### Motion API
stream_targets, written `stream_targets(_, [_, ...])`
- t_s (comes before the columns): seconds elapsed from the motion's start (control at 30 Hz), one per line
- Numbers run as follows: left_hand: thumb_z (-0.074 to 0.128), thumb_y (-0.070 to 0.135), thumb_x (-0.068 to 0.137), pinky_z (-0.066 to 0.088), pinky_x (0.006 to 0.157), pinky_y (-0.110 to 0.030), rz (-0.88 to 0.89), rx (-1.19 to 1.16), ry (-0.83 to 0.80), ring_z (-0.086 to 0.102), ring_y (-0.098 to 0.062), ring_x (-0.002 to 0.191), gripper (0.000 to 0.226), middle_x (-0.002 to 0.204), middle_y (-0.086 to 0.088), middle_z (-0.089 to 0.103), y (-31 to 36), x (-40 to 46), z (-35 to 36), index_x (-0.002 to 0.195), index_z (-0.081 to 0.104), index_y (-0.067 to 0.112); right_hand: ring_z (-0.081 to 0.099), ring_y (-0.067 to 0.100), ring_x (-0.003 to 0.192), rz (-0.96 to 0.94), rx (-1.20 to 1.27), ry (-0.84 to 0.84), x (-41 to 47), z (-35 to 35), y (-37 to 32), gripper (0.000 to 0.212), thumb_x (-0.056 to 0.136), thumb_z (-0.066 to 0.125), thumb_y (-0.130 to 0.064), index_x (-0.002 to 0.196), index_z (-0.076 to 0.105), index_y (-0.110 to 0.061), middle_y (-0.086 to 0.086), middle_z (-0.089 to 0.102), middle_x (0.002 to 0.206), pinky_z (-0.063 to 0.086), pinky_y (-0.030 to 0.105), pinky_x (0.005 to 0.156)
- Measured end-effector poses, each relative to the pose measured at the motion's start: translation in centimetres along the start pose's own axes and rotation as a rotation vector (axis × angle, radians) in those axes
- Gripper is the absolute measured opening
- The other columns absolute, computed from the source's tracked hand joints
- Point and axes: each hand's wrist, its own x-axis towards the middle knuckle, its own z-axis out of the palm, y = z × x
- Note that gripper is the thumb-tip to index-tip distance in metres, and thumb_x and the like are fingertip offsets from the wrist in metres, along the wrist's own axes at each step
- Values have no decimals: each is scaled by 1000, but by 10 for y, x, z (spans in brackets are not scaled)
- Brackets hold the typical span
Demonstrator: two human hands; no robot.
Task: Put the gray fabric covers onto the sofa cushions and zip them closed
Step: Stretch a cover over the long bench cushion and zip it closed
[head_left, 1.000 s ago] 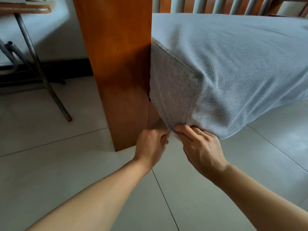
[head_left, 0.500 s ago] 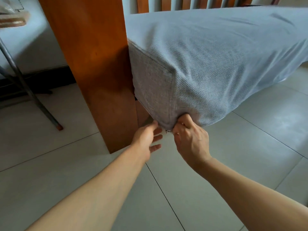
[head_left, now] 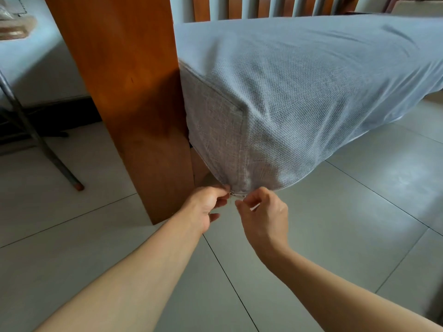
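Gray fabric cover (head_left: 299, 97) wraps the cushion; left hand (head_left: 206, 207) pinches the zipper pull (head_left: 231, 194) at the corner, while right hand (head_left: 263, 214) pinches the hem taut

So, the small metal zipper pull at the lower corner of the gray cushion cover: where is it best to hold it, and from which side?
Pinch the zipper pull by its small hanging tab, coming from the left below the corner, as the left hand does. It dangles free under the gray cushion cover, so probably only fingertips fit.
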Motion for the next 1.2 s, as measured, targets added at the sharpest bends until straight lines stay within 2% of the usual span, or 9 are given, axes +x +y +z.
stream_targets(0.13, [61,16,88,31,62,-29,48,48,45,47,-10,75,12,81,5,57,0,-3,-1,77,60,21,60,12,58,422,459,-320,-1,7,-11,19,79,74,-20,91,65,-9,2,65,72,49,28,55])
stream_targets(0.27, [61,14,89,30,61,-27,109,93,63,44,-10,74,19,77,6,55,2,-6,0,72,58,22,44,7,54,515,597,-367,1,8,-21,5,86,67,-11,85,64,-7,-3,53,63,35,18,51])
stream_targets(0.43, [58,10,91,32,56,-25,144,141,69,49,-16,75,23,73,0,56,2,-9,5,71,54,20,43,7,50,446,519,-379,-4,9,-21,24,92,59,-20,70,64,-12,-4,54,60,34,19,51])
stream_targets(0.57, [59,6,90,31,52,-23,150,133,96,50,-8,65,25,72,0,58,-1,-12,8,70,51,19,57,26,73,183,6,-246,-6,8,-18,27,93,49,-26,80,68,-14,8,63,79,42,28,65])
stream_targets(0.7, [57,3,87,29,55,-26,134,142,117,54,-7,66,22,74,3,61,1,-12,7,71,55,19,55,34,77,-90,-350,-125,-10,-8,-6,27,93,44,-28,81,61,-12,12,63,85,34,30,62])
stream_targets(0.83, [53,2,89,31,61,-28,116,147,89,60,-6,71,21,77,7,64,2,-11,10,80,56,21,60,36,80,-175,-381,-42,3,-21,15,26,92,49,-29,80,62,-9,13,66,87,31,30,60])
stream_targets(1.03, [50,7,91,34,70,-31,64,54,92,61,-8,74,17,79,4,65,-1,-10,16,83,52,21,59,33,84,-86,-434,8,31,-37,29,28,94,48,-32,82,62,-10,10,66,89,34,29,63])
stream_targets(1.13, [64,12,85,36,76,-33,28,43,18,63,-9,83,14,97,3,66,-2,-12,25,96,57,18,57,35,83,-99,-373,5,32,-35,33,28,93,49,-29,77,59,-9,12,65,86,31,30,63])
stream_targets(1.2, [73,25,80,37,76,-34,-10,15,-6,62,-8,87,32,105,5,66,0,-14,40,108,59,18,58,37,80,-130,-340,5,29,-32,36,28,92,51,-28,73,58,-9,13,65,83,31,31,61])
